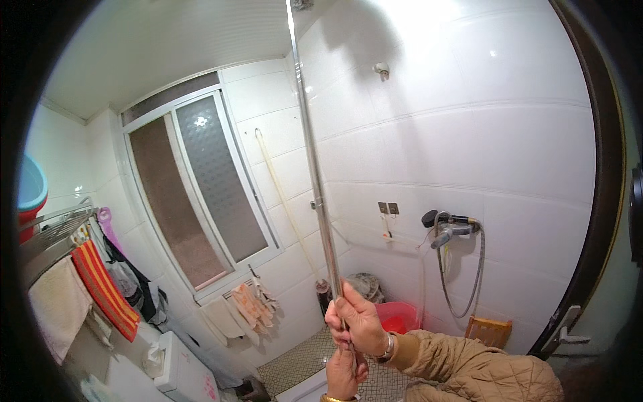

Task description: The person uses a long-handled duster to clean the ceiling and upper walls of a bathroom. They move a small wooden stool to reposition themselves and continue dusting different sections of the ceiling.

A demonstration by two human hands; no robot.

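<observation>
A long shiny metal pole rises nearly upright through the middle of the view and leans slightly left toward the ceiling. My right hand, in a tan quilted sleeve, is wrapped around its lower part. Just below, my left hand also grips the pole, close to its lower end. The pole's top leaves the picture near a dark, blurred object close to the ceiling; whether the two touch is unclear.
Ahead are a sliding window, hanging cloths and a shower mixer with hose. Below it stand a pink basin and a wooden stool. A metal towel rack is left; a dark-framed door is right.
</observation>
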